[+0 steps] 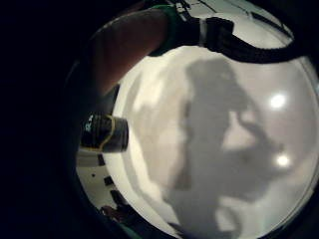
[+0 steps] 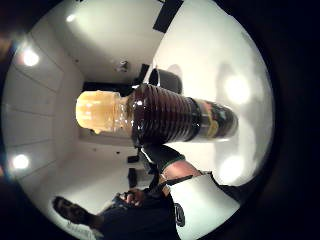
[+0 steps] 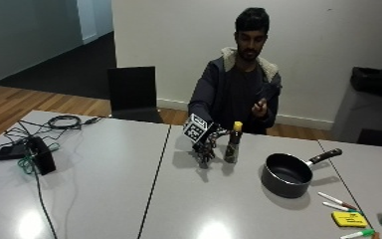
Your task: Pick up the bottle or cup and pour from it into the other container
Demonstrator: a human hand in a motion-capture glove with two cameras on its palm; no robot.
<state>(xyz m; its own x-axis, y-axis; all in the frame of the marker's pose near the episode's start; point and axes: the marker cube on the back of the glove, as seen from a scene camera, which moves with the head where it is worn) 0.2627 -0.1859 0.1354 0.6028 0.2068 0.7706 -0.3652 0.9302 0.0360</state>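
Note:
A dark brown bottle (image 3: 231, 144) with a yellow cap stands upright on the grey table (image 3: 98, 164), in front of the seated person. My gloved right hand (image 3: 204, 150) hangs just beside it, on the side away from the pan, fingers pointing down and relaxed, with a small gap to the bottle. In the thumb side palm view the bottle (image 2: 170, 117) shows full length, close to the palm, with a gloved finger (image 2: 161, 156) beside it. The little finger side view catches only the bottle's lower part (image 1: 105, 133). A black saucepan (image 3: 286, 175) with a long handle sits on the table beyond the bottle.
A black box (image 3: 40, 155) with tangled cables lies at the table's far left. Markers (image 3: 336, 201) and a yellow block (image 3: 347, 219) lie near the right front corner. A black chair (image 3: 135, 94) stands behind the table. The person's bare hand is raised at chest height.

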